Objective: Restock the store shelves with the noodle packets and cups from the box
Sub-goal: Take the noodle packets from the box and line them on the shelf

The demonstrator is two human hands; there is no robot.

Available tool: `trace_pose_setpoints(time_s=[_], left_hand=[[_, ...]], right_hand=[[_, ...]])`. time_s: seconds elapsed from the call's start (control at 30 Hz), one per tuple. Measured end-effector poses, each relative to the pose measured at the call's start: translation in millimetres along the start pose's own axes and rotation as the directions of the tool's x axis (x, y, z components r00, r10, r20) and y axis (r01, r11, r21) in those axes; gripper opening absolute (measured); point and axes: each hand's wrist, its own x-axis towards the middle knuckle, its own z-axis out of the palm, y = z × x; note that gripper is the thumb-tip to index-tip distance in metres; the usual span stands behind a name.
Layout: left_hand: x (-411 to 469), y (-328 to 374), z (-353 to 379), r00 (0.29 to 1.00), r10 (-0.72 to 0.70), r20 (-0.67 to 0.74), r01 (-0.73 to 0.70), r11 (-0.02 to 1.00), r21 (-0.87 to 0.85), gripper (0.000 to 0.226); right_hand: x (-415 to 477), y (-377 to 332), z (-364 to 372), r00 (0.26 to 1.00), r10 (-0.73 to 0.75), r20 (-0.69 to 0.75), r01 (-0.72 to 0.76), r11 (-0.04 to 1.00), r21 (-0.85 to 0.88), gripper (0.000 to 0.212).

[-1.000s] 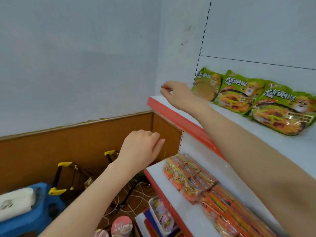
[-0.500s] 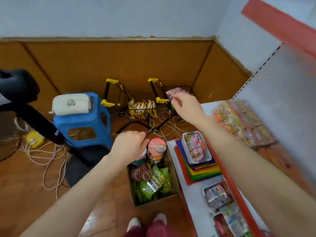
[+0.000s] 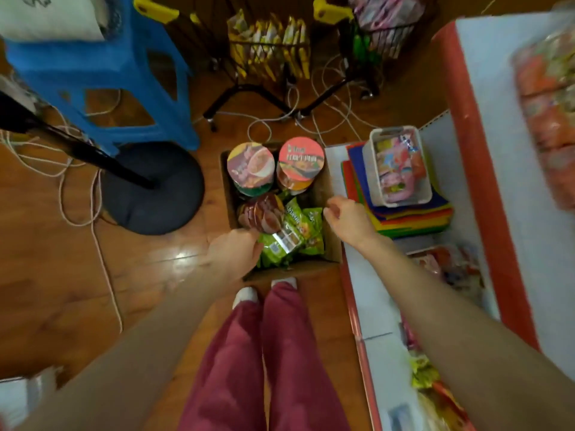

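Observation:
A cardboard box (image 3: 329,247) stands on the floor against the shelf unit. It holds noodle cups (image 3: 301,158) at its far end, dark round cups (image 3: 261,214) in the middle and green noodle packets (image 3: 292,236) at the near end. My left hand (image 3: 235,253) reaches into the box's near left corner and its fingertips touch a green packet. My right hand (image 3: 348,220) hovers over the box's right edge with its fingers loosely curled and nothing in it. The white shelves with red edges (image 3: 466,169) lie to the right.
A white bin (image 3: 373,169) of pink snacks sits on coloured sheets on the low shelf. A blue stool (image 3: 102,79), a black round stand base (image 3: 152,188), loose cables and two small carts (image 3: 270,48) occupy the floor beyond the box. My feet stand just before the box.
My view swung from the upper shelf down to the floor. Both hands came down from shelf height to the box, the left one reaching the green packets.

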Motion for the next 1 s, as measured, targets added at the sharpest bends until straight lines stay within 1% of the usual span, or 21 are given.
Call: trace_pose_setpoints(time_s=[0.1, 0.27, 0.4, 0.53, 0.63, 0.73, 0.83, 0.93, 1.0], left_hand=[[34.0, -2.1, 63.8, 0.996, -0.046, 0.081, 0.054, 0.994, -0.094, 0.030], [86.5, 2.1, 159.2, 0.960, -0.209, 0.186, 0.250, 0.938, -0.239, 0.031], [127.8, 2.3, 221.4, 0.922, -0.300, 0.245, 0.373, 0.859, -0.351, 0.032], [167.5, -3.5, 271.9, 0.850, -0.392, 0.352, 0.520, 0.731, -0.441, 0.037], [189.7, -7.9, 302.3, 0.805, -0.422, 0.417, 0.584, 0.691, -0.427, 0.043], [201.4, -10.0, 323.0, 0.772, -0.449, 0.450, 0.627, 0.660, -0.415, 0.047], [205.5, -8.7, 333.9, 0.747, -0.472, 0.468, 0.659, 0.617, -0.430, 0.048], [206.1, -10.5, 338.2, 0.734, -0.500, 0.459, 0.679, 0.553, -0.483, 0.049], [203.1, -13.9, 335.9, 0.717, -0.529, 0.454, 0.697, 0.515, -0.500, 0.047]], right_hand=[[29.8, 42.1, 52.0, 0.996, 0.070, 0.056, -0.070, 0.997, 0.008, 0.031], [81.0, 103.3, 128.9, 0.985, 0.131, 0.114, -0.133, 0.991, 0.005, 0.028], [124.6, 133.1, 176.7, 0.978, 0.158, 0.135, -0.156, 0.987, -0.024, 0.023], [164.7, 145.4, 212.6, 0.980, 0.172, 0.101, -0.168, 0.985, -0.040, 0.024], [184.1, 151.0, 234.3, 0.981, 0.185, 0.059, -0.178, 0.979, -0.103, 0.024], [193.5, 154.6, 243.0, 0.987, 0.163, -0.009, -0.161, 0.962, -0.218, 0.027], [199.3, 157.8, 248.4, 0.986, 0.156, -0.054, -0.165, 0.944, -0.285, 0.027], [203.3, 157.8, 253.3, 0.982, 0.172, -0.081, -0.188, 0.939, -0.288, 0.019], [203.0, 157.3, 255.1, 0.981, 0.179, -0.073, -0.192, 0.943, -0.272, 0.017]])
